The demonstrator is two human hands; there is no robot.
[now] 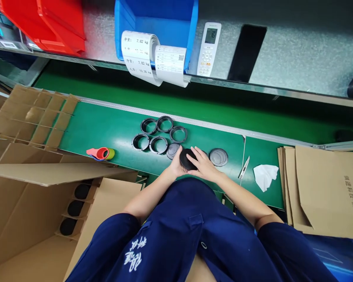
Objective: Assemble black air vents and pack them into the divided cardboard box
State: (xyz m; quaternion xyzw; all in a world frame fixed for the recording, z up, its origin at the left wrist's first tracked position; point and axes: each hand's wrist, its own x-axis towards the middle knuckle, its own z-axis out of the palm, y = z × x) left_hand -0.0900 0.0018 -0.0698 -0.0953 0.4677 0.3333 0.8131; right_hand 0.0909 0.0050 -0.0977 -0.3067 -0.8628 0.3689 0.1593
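Note:
Between my hands, close to the bench's front edge, is a round black disc-like part (186,159). My left hand (177,163) grips its left side, while my right hand (204,165) lies over its right side with the fingers bent onto it. Just left of the hands a grey round louvred vent (173,150) rests on the green bench, partly covered by my left hand. Another grey round vent (219,157) lies to the right of my right hand. Behind and to the left stand several black rings (158,145), grouped together. The underside of the held part is hidden.
A utility knife (244,167) and white cloth (265,175) lie right, beside stacked cardboard (329,188). Left are a tape roll with a red piece (102,153), cardboard dividers (38,115) and an open carton (20,211). The shelf above holds a blue bin (164,29) and remote (208,49).

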